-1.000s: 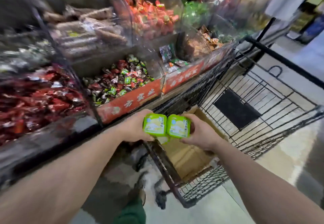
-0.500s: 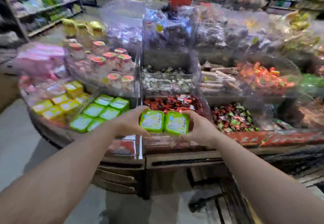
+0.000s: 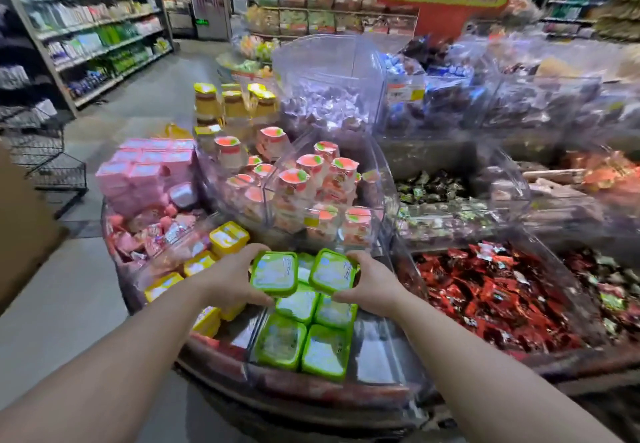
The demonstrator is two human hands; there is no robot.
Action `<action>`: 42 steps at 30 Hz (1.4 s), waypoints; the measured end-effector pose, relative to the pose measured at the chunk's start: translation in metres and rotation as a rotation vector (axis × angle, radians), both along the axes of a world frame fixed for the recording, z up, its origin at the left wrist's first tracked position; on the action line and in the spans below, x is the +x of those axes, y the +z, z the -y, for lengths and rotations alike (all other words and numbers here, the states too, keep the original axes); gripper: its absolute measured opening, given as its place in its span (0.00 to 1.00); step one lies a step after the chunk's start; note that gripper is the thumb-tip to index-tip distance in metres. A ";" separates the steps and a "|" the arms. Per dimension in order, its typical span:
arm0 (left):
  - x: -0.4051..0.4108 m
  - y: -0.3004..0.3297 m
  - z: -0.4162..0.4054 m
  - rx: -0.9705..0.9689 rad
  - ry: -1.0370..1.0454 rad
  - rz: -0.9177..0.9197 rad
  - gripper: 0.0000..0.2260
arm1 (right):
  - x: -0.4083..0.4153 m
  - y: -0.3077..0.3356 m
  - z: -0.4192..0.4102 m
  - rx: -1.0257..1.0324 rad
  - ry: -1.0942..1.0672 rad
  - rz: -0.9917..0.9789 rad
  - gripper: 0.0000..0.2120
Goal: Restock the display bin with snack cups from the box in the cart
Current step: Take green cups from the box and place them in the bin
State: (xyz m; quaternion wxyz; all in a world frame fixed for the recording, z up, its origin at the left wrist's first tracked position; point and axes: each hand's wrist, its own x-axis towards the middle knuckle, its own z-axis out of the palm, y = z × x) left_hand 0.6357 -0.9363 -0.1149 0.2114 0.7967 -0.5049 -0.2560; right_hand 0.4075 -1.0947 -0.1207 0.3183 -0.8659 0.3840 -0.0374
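1. The left hand (image 3: 230, 283) grips one green snack cup (image 3: 273, 273); the right hand (image 3: 372, 286) grips another green cup (image 3: 331, 271).
2. Both cups sit side by side just above the display bin (image 3: 377, 349), over the green cups in the bin (image 3: 301, 338).
3. Yellow cups (image 3: 228, 238) lie left.

two bare forearms, no sleeves in view (bare to the frame edge), left grip (image 3: 228, 283), right grip (image 3: 375, 286)

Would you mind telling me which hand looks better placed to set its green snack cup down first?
Probably the right hand: its green square snack cup hangs lower, nearly touching the green cups in the bin.
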 end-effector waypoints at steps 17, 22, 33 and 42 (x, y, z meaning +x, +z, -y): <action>0.027 -0.014 0.042 -0.026 -0.118 -0.159 0.40 | 0.049 -0.012 0.019 0.047 -0.177 0.112 0.30; -0.003 -0.001 0.076 -0.086 -0.219 -0.088 0.40 | 0.030 0.016 0.010 0.166 0.059 0.064 0.41; -0.013 -0.034 0.091 0.099 -0.403 0.365 0.45 | -0.005 -0.014 0.030 0.101 -0.220 -0.060 0.41; -0.012 -0.045 0.083 0.075 -0.392 0.402 0.41 | 0.020 -0.033 0.033 0.098 -0.262 -0.131 0.44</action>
